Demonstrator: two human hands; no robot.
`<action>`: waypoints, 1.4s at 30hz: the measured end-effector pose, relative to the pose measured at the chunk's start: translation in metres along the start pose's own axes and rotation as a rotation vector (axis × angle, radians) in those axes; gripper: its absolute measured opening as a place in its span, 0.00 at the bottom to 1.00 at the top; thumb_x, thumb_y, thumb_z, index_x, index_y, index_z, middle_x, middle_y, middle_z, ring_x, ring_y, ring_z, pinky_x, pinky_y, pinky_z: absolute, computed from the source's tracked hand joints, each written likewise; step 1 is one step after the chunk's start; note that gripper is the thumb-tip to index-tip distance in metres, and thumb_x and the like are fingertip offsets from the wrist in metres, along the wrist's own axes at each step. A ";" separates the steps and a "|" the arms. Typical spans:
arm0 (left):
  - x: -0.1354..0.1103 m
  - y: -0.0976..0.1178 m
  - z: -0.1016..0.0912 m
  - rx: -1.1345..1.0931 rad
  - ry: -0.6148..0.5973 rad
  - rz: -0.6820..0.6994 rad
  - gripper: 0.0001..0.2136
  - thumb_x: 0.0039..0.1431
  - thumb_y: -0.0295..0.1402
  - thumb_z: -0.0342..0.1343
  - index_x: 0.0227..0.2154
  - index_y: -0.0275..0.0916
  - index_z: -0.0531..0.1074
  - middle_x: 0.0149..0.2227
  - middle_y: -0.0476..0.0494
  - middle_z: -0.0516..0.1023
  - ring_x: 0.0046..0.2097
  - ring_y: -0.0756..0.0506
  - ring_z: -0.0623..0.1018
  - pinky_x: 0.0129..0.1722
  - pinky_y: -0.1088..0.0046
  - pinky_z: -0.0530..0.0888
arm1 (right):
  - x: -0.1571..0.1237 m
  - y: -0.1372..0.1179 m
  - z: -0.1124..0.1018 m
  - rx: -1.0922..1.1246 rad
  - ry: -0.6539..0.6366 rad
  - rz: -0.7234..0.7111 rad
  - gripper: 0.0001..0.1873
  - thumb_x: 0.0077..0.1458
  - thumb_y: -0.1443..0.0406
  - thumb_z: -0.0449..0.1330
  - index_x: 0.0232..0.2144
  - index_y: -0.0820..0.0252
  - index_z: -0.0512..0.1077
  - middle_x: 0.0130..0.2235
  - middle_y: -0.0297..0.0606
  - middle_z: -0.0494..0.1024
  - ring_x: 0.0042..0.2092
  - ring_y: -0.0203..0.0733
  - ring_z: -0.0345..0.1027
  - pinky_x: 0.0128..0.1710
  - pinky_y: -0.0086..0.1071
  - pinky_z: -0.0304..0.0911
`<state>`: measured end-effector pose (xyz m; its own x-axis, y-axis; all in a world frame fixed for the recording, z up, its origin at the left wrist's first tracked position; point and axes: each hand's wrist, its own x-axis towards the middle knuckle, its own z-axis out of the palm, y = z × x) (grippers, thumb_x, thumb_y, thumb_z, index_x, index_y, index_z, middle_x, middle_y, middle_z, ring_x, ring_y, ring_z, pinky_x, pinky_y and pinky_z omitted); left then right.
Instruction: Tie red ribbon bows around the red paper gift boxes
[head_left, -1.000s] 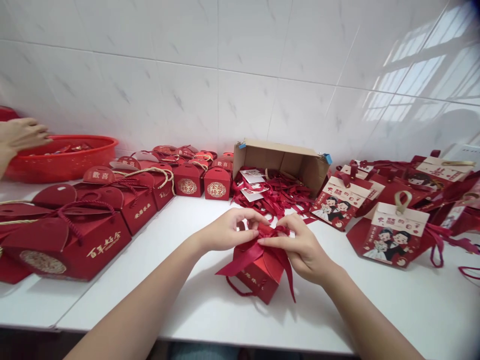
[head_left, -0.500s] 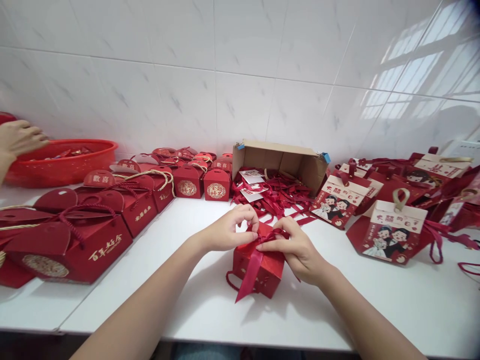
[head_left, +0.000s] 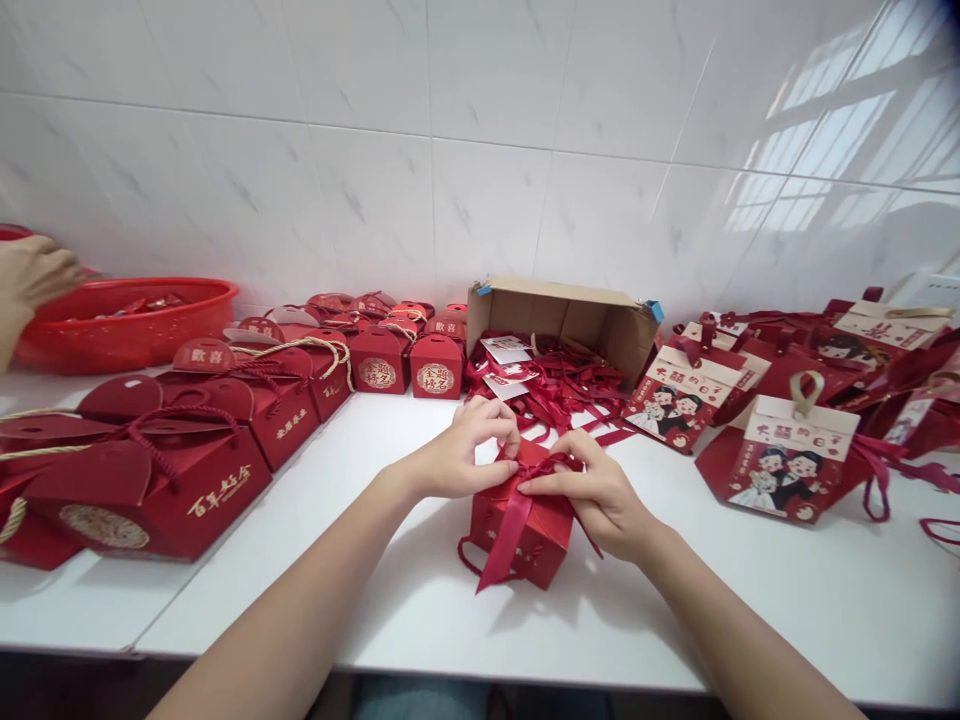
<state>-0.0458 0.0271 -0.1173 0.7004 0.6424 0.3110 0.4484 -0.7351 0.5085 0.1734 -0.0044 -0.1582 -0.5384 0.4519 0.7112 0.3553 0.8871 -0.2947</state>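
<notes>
A small red gift box [head_left: 546,535] stands on the white table in front of me, with a dark red cord loop at its lower left. Across its top runs a red ribbon [head_left: 512,530], knotted in the middle, one tail hanging down the near side. My left hand [head_left: 474,450] pinches at the ribbon knot from the left, thumb and fingertips together. From the right, my right hand [head_left: 596,490] grips a loop of the same ribbon between thumb and fingers. The fingers partly hide the knot and the box top.
Behind the box, an open cardboard carton [head_left: 562,300] lies on its side, spilling red ribbons [head_left: 570,375]. Rows of red gift boxes [head_left: 165,500] stand left; boxes with a cartoon couple [head_left: 787,465] stand right. Another person's hand [head_left: 34,275] is over a red basin [head_left: 135,330].
The view has shifted very slightly. Both my hands stay at the ribbon knot with almost the same hold. The other person's hand has moved a little left.
</notes>
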 end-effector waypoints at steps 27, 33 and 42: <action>0.004 -0.002 0.006 -0.418 -0.051 -0.059 0.15 0.58 0.44 0.52 0.24 0.38 0.69 0.55 0.41 0.69 0.57 0.40 0.64 0.57 0.58 0.58 | -0.003 -0.001 0.005 0.072 0.074 0.024 0.21 0.61 0.69 0.45 0.40 0.49 0.77 0.38 0.40 0.67 0.39 0.42 0.63 0.37 0.39 0.64; 0.007 -0.002 0.008 -0.432 0.072 -0.054 0.15 0.58 0.42 0.52 0.23 0.38 0.61 0.40 0.43 0.72 0.44 0.45 0.69 0.47 0.66 0.66 | -0.004 -0.001 0.006 0.060 0.050 0.049 0.22 0.63 0.67 0.43 0.39 0.51 0.77 0.36 0.40 0.66 0.36 0.41 0.61 0.36 0.38 0.62; 0.007 0.008 0.017 -0.582 0.072 -0.105 0.13 0.56 0.38 0.55 0.23 0.38 0.60 0.31 0.49 0.70 0.34 0.50 0.68 0.37 0.73 0.67 | -0.002 -0.001 0.008 0.149 0.118 0.065 0.17 0.61 0.71 0.45 0.42 0.52 0.71 0.35 0.37 0.66 0.36 0.39 0.61 0.35 0.35 0.61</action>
<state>-0.0282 0.0220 -0.1248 0.6203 0.7334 0.2780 0.1209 -0.4397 0.8900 0.1682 -0.0058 -0.1644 -0.4217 0.5021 0.7550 0.2648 0.8646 -0.4271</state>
